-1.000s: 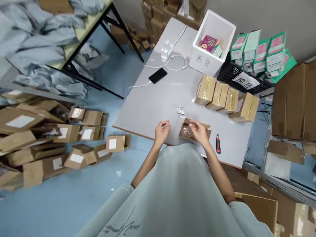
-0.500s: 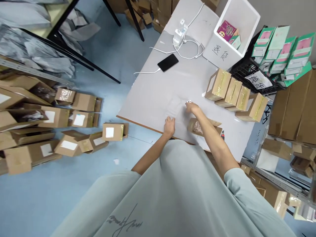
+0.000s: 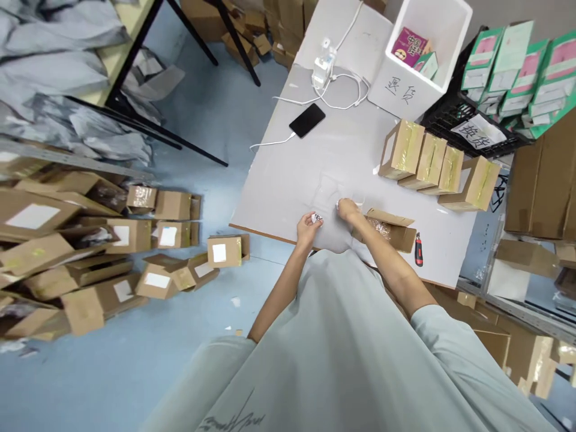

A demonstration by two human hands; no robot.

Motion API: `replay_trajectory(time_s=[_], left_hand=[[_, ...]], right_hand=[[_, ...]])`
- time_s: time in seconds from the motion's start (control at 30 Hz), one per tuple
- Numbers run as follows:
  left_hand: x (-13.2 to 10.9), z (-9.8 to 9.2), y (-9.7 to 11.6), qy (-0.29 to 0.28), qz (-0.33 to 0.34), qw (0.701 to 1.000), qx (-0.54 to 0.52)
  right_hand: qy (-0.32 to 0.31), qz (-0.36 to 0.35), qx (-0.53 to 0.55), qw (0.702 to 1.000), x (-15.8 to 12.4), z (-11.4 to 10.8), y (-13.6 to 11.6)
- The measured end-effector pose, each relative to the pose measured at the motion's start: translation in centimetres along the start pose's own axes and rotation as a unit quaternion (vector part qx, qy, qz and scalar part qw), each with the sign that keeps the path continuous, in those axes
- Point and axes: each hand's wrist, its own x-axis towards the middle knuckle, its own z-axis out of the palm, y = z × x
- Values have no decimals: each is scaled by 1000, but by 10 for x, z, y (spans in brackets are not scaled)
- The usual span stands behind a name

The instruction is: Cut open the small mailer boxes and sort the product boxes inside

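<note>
From my remote feed I see one pale grey table bearing one white bin, four taped cartons in a row, one opened carton and one phone. Of two hands, the right hand bends low over the tabletop; I cannot tell whether it grips anything. One red-and-black cutter lies just right of the opened carton. Smallest, one crumpled scrap sits pinched in the left hand near the table's edge. I judge the step is handling scraps, which next calls for a light, sure pinch.

The table holds one cutter and apparently five brown boxes.
</note>
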Motion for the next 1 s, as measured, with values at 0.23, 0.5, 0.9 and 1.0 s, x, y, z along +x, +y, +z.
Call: replay_trajectory(time_s=[0.23, 0.5, 0.9, 1.0], left_hand=[[-64, 39, 64, -147, 121, 982, 17], [-138, 123, 39, -268, 203, 926, 173], [-77, 93, -14, -39, 76, 964, 253], [-66, 96, -33, -62, -54, 969, 234]], right_hand=[[271, -159, 245, 917, -149, 19, 37], [412, -90, 356, 834, -237, 54, 132], [273, 110, 539, 789, -181, 121, 309], [126, 104, 650, 742, -153, 135, 317]])
